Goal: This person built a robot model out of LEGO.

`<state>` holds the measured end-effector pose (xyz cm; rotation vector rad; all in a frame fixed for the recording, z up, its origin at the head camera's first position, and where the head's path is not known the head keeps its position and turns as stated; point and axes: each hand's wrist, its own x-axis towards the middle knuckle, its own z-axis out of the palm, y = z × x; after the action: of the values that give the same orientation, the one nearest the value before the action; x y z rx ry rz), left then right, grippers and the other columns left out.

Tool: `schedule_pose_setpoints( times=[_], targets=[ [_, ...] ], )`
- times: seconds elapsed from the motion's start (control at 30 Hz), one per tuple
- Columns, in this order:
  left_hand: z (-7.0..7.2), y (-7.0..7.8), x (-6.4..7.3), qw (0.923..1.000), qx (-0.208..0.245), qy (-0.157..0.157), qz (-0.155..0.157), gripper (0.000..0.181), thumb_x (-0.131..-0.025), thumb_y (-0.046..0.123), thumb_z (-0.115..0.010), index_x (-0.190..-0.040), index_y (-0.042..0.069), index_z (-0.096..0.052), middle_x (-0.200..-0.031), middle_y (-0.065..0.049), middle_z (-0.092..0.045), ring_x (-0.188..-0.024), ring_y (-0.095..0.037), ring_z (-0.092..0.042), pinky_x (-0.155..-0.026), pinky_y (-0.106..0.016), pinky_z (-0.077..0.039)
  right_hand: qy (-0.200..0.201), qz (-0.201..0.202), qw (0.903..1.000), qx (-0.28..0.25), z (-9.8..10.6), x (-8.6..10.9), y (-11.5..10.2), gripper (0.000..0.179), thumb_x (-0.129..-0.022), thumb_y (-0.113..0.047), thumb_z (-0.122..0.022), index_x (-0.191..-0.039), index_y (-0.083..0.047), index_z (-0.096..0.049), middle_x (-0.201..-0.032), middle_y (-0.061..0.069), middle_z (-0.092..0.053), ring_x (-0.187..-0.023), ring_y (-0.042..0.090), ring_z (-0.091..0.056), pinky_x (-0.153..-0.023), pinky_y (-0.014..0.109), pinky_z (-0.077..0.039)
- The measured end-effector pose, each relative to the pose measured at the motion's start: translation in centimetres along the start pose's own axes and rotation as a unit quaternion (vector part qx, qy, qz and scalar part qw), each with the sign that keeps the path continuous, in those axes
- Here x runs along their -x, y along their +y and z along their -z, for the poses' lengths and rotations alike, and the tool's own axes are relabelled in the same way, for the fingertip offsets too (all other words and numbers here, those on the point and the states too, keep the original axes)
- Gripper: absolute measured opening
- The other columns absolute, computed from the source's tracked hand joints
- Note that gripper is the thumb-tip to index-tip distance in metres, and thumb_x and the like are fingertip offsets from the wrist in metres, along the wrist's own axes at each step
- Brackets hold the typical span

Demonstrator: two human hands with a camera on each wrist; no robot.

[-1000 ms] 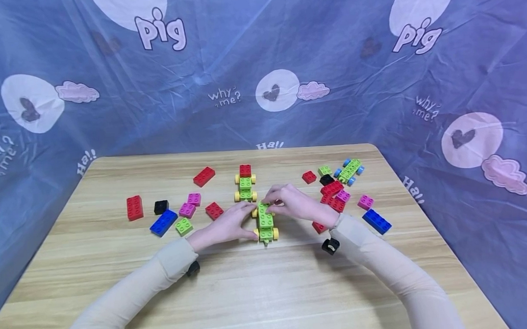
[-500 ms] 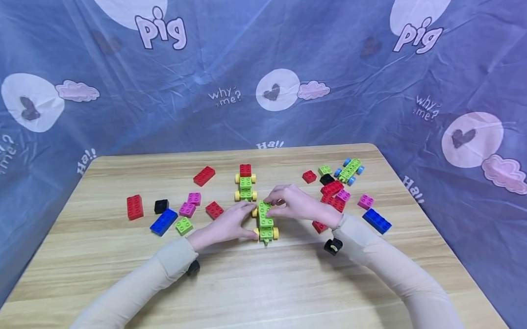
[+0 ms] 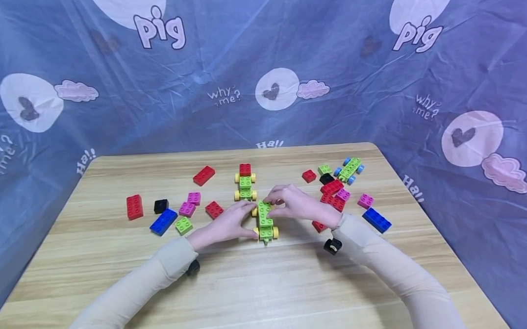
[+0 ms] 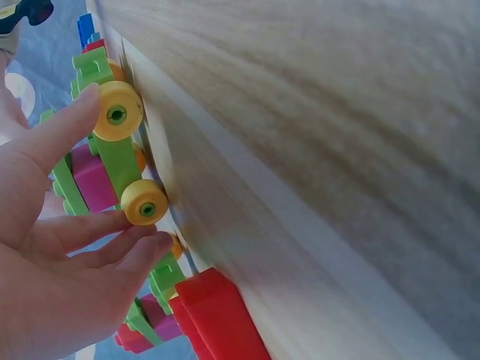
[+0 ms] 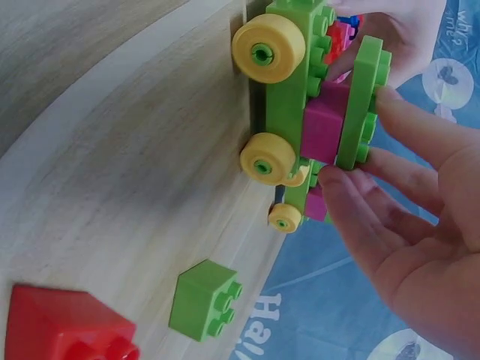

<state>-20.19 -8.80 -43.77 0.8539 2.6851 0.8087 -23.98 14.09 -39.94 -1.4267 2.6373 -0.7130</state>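
Note:
On the table before me stands a toy car with a green wheeled base (image 3: 266, 234). A magenta brick (image 5: 324, 122) sits on the base, and a long green plate (image 5: 360, 105) lies on top of it. My left hand (image 3: 230, 224) grips the car from its left side, its thumb by one yellow wheel (image 4: 118, 112) and fingers by the other. My right hand (image 3: 295, 202) pinches the far part of the green plate. Just beyond stands a second yellow-wheeled car (image 3: 245, 184) with a red brick at its far end.
Left lie red bricks (image 3: 135, 207), a blue brick (image 3: 163, 222), a black piece (image 3: 161, 206), a green brick (image 3: 184, 226) and magenta bricks (image 3: 187, 209). Right are several red bricks (image 3: 332, 187), another blue brick (image 3: 377, 221) and a blue-wheeled base (image 3: 350, 170).

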Motion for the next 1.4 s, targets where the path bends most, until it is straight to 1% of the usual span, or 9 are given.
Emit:
schedule_pose_setpoints(
  times=[0.2, 0.43, 0.63, 0.8, 0.87, 1.03, 1.13, 1.2, 1.4],
  targets=[
    [0.0, 0.0, 0.0, 1.0, 0.0, 0.001, -0.001, 0.09, -0.077, 0.035, -0.083, -0.145, -0.007, -0.042, -0.145, -0.021, -0.05, -0.134, -0.035, -0.051, -0.117, -0.047, -0.04, -0.004, -0.013, 0.9999, -0.002, 0.2, -0.2, -0.4, 0.037, -0.082, -0.02, -0.08, -0.112, 0.001, -0.072, -0.103, 0.016, -0.073, -0.089, 0.028, -0.071, -0.08, 0.032, -0.061],
    [0.2, 0.2, 0.2, 1.0, 0.001, 0.002, -0.001, 0.091, -0.077, 0.034, -0.084, -0.145, -0.008, -0.042, -0.144, -0.021, -0.051, -0.133, -0.035, -0.051, -0.116, -0.048, -0.04, -0.018, -0.022, 0.9996, 0.006, 0.3, -0.3, -0.6, 0.039, -0.082, -0.021, -0.079, -0.113, 0.001, -0.071, -0.104, 0.016, -0.073, -0.09, 0.027, -0.071, -0.08, 0.03, -0.061],
    [0.1, 0.1, 0.2, 1.0, 0.001, 0.002, 0.001, 0.09, -0.076, 0.034, -0.084, -0.145, -0.007, -0.042, -0.145, -0.021, -0.051, -0.133, -0.035, -0.051, -0.116, -0.048, -0.04, -0.02, -0.054, 0.9983, -0.008, 0.3, -0.2, -0.8, 0.04, -0.083, -0.022, -0.079, -0.115, 0.0, -0.07, -0.108, 0.015, -0.073, -0.094, 0.026, -0.07, -0.082, 0.032, -0.061],
    [0.0, 0.1, 0.1, 1.0, 0.002, 0.001, 0.001, 0.09, -0.077, 0.034, -0.084, -0.145, -0.008, -0.042, -0.145, -0.021, -0.05, -0.134, -0.035, -0.051, -0.117, -0.047, -0.04, -0.002, -0.11, 0.9927, -0.049, -0.3, 0.3, -0.6, 0.044, -0.083, -0.023, -0.079, -0.121, -0.001, -0.068, -0.114, 0.015, -0.073, -0.1, 0.027, -0.071, -0.088, 0.033, -0.06],
    [0.0, 0.0, 0.1, 1.0, 0.005, 0.001, 0.001, 0.09, -0.077, 0.034, -0.084, -0.145, -0.007, -0.042, -0.145, -0.02, -0.05, -0.134, -0.035, -0.051, -0.117, -0.047, -0.039, 0.009, -0.125, 0.9893, -0.075, -0.6, 0.4, -0.6, 0.046, -0.084, -0.022, -0.079, -0.122, -0.001, -0.067, -0.117, 0.016, -0.072, -0.103, 0.029, -0.071, -0.091, 0.034, -0.06],
    [-0.1, 0.0, 0.1, 1.0, 0.002, 0.003, -0.001, 0.09, -0.077, 0.035, -0.084, -0.145, -0.008, -0.041, -0.145, -0.021, -0.05, -0.134, -0.035, -0.051, -0.116, -0.048, -0.04, 0.03, -0.137, 0.979, -0.148, -1.2, 0.8, -0.2, 0.045, -0.085, -0.016, -0.078, -0.124, 0.003, -0.065, -0.125, 0.018, -0.069, -0.111, 0.032, -0.069, -0.096, 0.037, -0.058],
    [-0.1, 0.0, 0.0, 1.0, 0.002, 0.003, 0.0, 0.091, -0.077, 0.035, -0.084, -0.145, -0.008, -0.041, -0.145, -0.021, -0.05, -0.134, -0.035, -0.051, -0.117, -0.048, -0.04, 0.036, -0.143, 0.9732, -0.177, -1.5, 1.0, 0.1, 0.045, -0.085, -0.015, -0.077, -0.125, 0.003, -0.065, -0.126, 0.019, -0.068, -0.113, 0.033, -0.068, -0.097, 0.038, -0.057],
    [-0.1, -0.1, 0.0, 1.0, 0.003, 0.002, 0.001, 0.09, -0.077, 0.035, -0.083, -0.145, -0.007, -0.041, -0.146, -0.02, -0.05, -0.134, -0.035, -0.05, -0.117, -0.047, -0.039, 0.037, -0.144, 0.9711, -0.187, -1.6, 1.0, 0.2, 0.044, -0.086, -0.015, -0.077, -0.125, 0.003, -0.065, -0.126, 0.019, -0.068, -0.114, 0.032, -0.067, -0.097, 0.037, -0.057],
    [-0.2, -0.2, -0.1, 1.0, 0.002, 0.0, 0.001, 0.09, -0.077, 0.035, -0.083, -0.146, -0.006, -0.041, -0.146, -0.02, -0.049, -0.135, -0.034, -0.05, -0.118, -0.047, -0.039, 0.038, -0.142, 0.9708, -0.19, -1.8, 1.0, 0.5, 0.043, -0.086, -0.015, -0.076, -0.124, 0.002, -0.066, -0.126, 0.018, -0.068, -0.113, 0.032, -0.068, -0.096, 0.033, -0.057]
  ],
)
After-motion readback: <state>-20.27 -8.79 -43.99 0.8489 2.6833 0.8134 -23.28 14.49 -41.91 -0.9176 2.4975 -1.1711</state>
